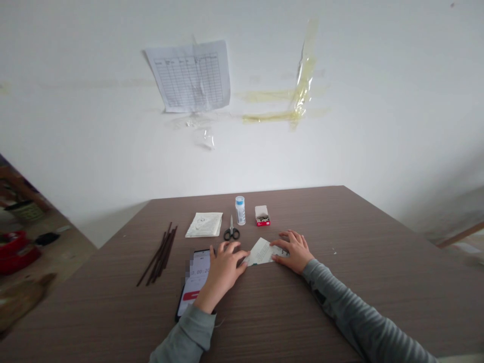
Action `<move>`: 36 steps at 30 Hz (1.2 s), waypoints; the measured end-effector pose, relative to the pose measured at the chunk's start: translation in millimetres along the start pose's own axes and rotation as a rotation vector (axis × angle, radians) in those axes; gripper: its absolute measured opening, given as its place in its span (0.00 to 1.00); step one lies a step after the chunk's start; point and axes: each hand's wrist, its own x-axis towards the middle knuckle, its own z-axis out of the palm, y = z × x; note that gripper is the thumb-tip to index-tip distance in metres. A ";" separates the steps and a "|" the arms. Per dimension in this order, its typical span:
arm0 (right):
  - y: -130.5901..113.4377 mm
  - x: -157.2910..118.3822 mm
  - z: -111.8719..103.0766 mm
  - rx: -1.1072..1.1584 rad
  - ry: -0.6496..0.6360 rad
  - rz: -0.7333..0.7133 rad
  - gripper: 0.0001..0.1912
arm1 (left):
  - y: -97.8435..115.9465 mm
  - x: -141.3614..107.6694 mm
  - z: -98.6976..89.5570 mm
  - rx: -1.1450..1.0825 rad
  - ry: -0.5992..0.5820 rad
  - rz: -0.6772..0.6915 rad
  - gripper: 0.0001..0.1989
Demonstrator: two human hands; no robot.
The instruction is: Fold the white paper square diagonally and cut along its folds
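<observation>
A printed piece of paper point(260, 252), folded to a peak at its far side, lies on the table between my hands. My left hand point(226, 264) has its thumb and index finger closed on the paper's left corner; its other fingers are spread. At the right side, my right hand point(294, 251) grips the paper between thumb and fingers, covering that corner. Just beyond the paper are black-handled scissors point(232, 233), points away from me. A phone point(194, 282) with a timer on its screen lies partly under my left wrist.
Several thin dark sticks point(159, 257) lie at the left. Farther back are a stack of folded paper point(204, 225), a small clear bottle with a blue band point(240, 210) and an open red-and-white box point(262, 217) of small metal pieces. A white wall point(264, 161) borders the table.
</observation>
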 end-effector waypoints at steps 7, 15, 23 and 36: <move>-1.7 -1.4 -1.2 0.006 0.015 -0.007 0.27 | -5.9 -2.0 3.9 0.000 0.027 -0.003 0.25; -0.5 -1.6 -0.5 0.003 0.027 -0.010 0.26 | -17.1 -3.6 9.0 0.064 0.002 -0.047 0.25; 7.8 -1.6 -1.4 0.019 0.026 -0.009 0.27 | -14.9 -3.6 0.2 0.075 -0.032 -0.085 0.30; 11.5 -3.5 6.4 0.000 0.078 -0.047 0.25 | 1.5 1.7 1.1 0.007 0.021 -0.043 0.26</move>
